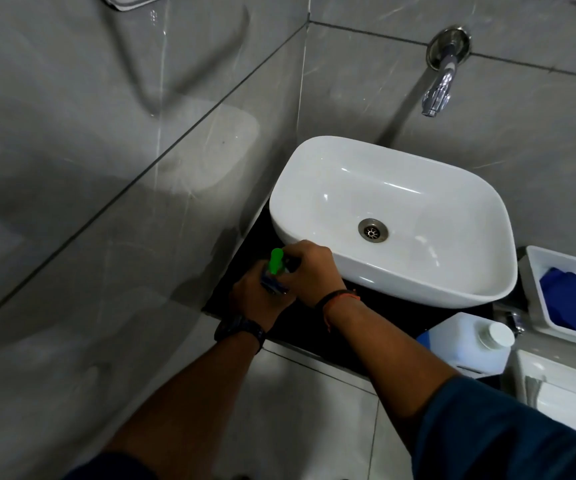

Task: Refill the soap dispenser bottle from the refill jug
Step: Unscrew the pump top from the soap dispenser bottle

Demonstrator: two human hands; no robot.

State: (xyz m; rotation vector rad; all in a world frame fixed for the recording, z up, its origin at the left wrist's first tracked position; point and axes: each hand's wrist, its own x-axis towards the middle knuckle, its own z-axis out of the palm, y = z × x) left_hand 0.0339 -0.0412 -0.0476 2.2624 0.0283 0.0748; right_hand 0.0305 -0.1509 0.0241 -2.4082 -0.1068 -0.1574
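Head view, room: grey glossy wall tiles [106, 168] meeting in a corner, pale floor tiles below.
Surface: black counter [383, 306] set into that corner.
Basin: white basin [418, 271] standing on the counter, metal drain [373, 230] in its middle, chrome wall tap [440, 84] above its far side.
Soap dispenser bottle: soap dispenser bottle [274, 284] upright on the counter's left end, just beside the basin's near-left corner; mostly covered by both hands, blue label showing between the fingers.
Pump: green pump [276, 260] on top of the bottle, sticking up above the hands.
Left hand: left hand [257, 296] closed round the bottle's body from the left, fingers curled tight; dark watch [239, 330] on the wrist.
Right hand: right hand [314, 275] closed narrowly at the base of the pump, fingers bent in towards it from the right; exact contact hidden by the knuckles; thread bracelet [338, 299] on the wrist.
Refill jug: refill jug [463, 344], translucent white, at the counter's right end, well apart from the bottle, white cap [499, 335] on, touched by neither hand.
Tray: white tray [535, 271] right of the basin, blue cloth [570, 299] inside.
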